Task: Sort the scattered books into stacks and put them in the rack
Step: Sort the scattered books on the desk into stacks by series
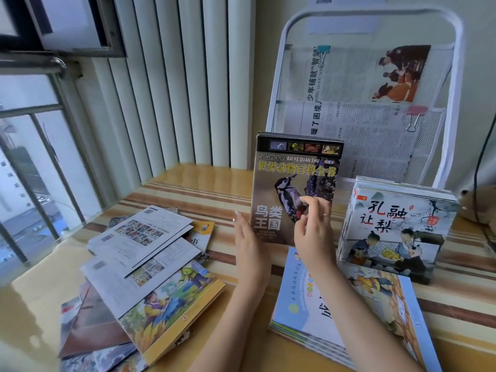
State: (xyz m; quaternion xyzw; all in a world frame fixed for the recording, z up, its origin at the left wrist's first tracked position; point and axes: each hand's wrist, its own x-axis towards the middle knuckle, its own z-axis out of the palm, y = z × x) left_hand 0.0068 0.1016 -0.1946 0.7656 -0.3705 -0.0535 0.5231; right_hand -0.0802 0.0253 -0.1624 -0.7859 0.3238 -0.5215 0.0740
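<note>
Mid-task. Bird books (pixel 295 189) stand upright in a squared stack at 12 o'clock; left hand (pixel 248 242) flat, fingers straight against the stack's left edge, right hand (pixel 314 224) loosely curled, fingertips touching the cover. Second upright stack (pixel 394 229) at 2 o'clock, flat stack (pixel 346 312) at 5. Loose pile (pixel 139 269) at 8 o'clock unsorted. Rack (pixel 367 103) behind holds only newspapers, no books yet. Striped tabletop (pixel 188 191), window (pixel 26 157) left, radiator behind.

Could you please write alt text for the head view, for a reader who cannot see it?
Two hands hold a stack of bird books upright on a striped table: left hand against its edge, right hand on the cover. Behind stands a white rack with newspapers; scattered books lie left, two stacks right.
</note>
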